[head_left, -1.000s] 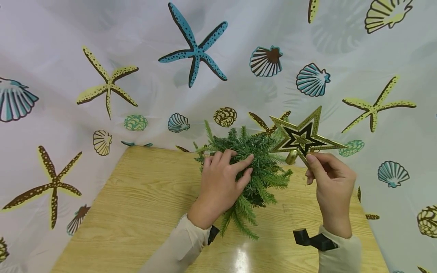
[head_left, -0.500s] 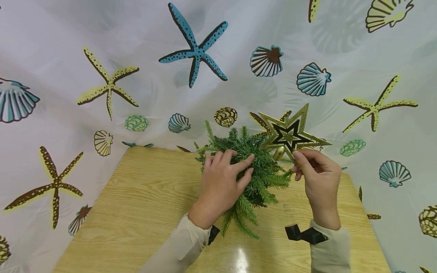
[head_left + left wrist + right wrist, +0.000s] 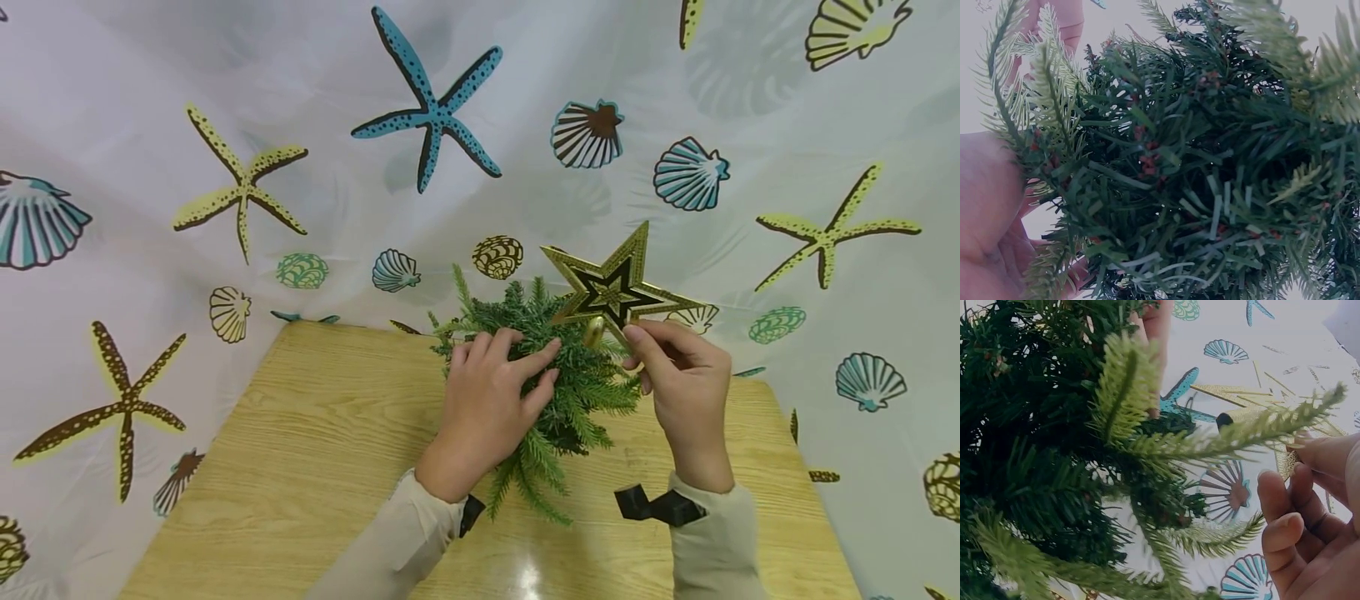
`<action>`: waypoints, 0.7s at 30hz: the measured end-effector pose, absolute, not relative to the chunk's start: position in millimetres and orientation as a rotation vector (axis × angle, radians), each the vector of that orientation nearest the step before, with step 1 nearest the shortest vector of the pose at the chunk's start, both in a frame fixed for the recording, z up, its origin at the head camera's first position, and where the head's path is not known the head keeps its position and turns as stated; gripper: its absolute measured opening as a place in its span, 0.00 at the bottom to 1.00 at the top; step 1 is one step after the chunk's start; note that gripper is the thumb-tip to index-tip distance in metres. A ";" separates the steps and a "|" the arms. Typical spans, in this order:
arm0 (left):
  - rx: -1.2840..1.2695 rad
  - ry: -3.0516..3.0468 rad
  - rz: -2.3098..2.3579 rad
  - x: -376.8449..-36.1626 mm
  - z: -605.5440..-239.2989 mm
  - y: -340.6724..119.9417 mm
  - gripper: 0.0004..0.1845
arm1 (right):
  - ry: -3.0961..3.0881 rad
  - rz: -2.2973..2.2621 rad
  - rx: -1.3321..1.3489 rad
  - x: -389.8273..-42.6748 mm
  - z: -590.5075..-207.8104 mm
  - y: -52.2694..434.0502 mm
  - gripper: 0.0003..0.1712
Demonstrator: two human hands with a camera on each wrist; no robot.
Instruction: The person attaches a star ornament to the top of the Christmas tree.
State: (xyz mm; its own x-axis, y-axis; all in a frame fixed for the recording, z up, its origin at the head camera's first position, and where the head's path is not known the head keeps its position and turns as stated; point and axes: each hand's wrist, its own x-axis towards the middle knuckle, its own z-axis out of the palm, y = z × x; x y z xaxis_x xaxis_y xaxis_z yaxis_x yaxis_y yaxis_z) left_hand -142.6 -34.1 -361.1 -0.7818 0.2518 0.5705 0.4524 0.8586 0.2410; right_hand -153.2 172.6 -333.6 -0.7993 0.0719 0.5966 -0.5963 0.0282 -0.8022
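Note:
A small green artificial tree (image 3: 558, 367) stands at the far side of the wooden table (image 3: 315, 467). My left hand (image 3: 491, 400) rests on its top branches, fingers spread and lightly curled over them. My right hand (image 3: 678, 379) pinches the lower point of a gold and black star topper (image 3: 615, 287), which hovers just above the tree's right side. Seen from the left wrist, green branches (image 3: 1197, 162) fill the frame with my palm (image 3: 988, 206) at the left. The right wrist view shows the tree (image 3: 1041, 444), the star's gold socket (image 3: 1241, 415) and my fingers (image 3: 1300, 519).
A white curtain (image 3: 225, 125) printed with starfish and shells hangs close behind and around the table. Bare wood lies to the left of the tree and in front of it. Black wrist straps (image 3: 652, 504) sit on both beige sleeves.
My right hand has carried the star leftward, from beside the tree to just over its right side. The left hand has stayed on the branches.

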 end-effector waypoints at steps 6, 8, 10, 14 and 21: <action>-0.514 -2.497 -0.485 -141.9 -361.6 -36.4 0.19 | -1.875 1.817 0.517 -157.5 -337.6 165.9 0.08; -0.512 -2.499 -0.484 -141.8 -362.2 -36.8 0.19 | -1.889 1.811 0.513 -158.3 -339.1 164.6 0.08; -0.509 -2.500 -0.479 -141.9 -362.6 -37.1 0.19 | -1.910 1.788 0.510 -158.8 -340.5 163.6 0.08; -0.513 -2.500 -0.478 -141.4 -362.7 -36.5 0.19 | -1.943 1.751 0.495 -159.0 -343.6 162.7 0.08; -0.502 -2.485 -0.492 -142.9 -364.9 -33.9 0.18 | -1.958 1.734 0.485 -157.9 -347.8 163.6 0.07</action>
State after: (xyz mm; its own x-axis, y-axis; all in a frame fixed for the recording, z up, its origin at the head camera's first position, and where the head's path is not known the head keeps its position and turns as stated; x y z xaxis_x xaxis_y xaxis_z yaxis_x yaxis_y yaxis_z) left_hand -142.9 -33.9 -364.9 -0.7777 0.2447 0.5790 0.4468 0.8631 0.2353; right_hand -157.9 163.6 -347.8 -0.8234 0.0492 0.5654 -0.5553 0.1358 -0.8205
